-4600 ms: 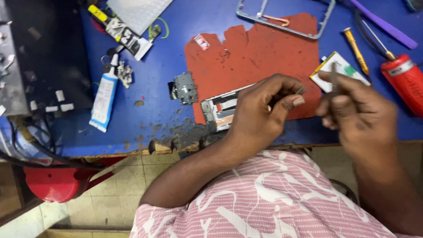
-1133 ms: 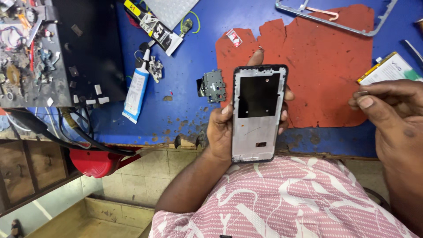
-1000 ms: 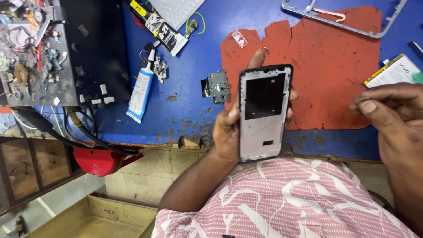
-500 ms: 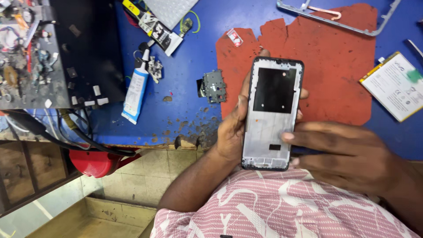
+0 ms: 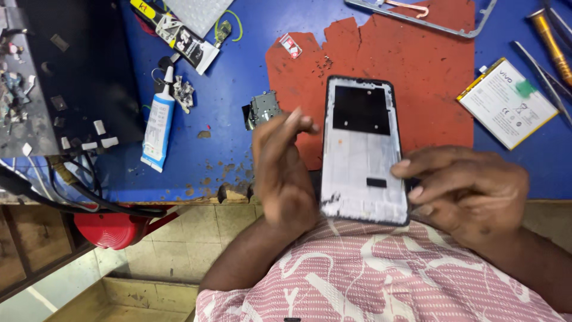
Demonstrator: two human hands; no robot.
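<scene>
Black phone frame [image 5: 363,149], right hand [image 5: 465,188] gripping, left hand [image 5: 283,170] seemingly beside

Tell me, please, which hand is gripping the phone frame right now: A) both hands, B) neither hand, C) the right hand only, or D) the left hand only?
C: the right hand pinches the lower right edge of the phone frame with its fingers, while the left hand is open beside the frame's left edge, not gripping it.

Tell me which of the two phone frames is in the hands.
The black-rimmed phone frame, held upright between left hand and right hand. The bare silver frame lies untouched at the bench's far edge.
</scene>
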